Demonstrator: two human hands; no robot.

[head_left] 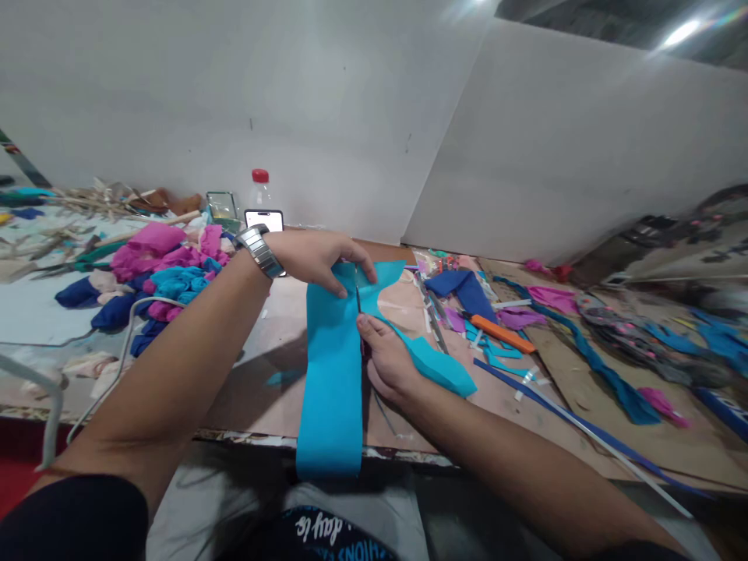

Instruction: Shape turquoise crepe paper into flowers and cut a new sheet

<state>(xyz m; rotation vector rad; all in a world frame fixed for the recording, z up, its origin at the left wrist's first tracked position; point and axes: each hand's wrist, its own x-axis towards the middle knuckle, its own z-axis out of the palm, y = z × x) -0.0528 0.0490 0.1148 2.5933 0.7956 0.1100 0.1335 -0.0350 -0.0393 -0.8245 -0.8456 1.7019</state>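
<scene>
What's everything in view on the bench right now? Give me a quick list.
fabric strip: one, turquoise, centre of bench, hanging over the near edge
blade: one, dark, thin, on the strip
fabric pile: one heap, pink, turquoise, navy, left
phone: one, propped by the wall
bottle: one, clear, red cap, behind the phone
orange tool: one, right of centre
left hand: wristwatch, pressing the strip's far end
right hand: gripping the blade
</scene>
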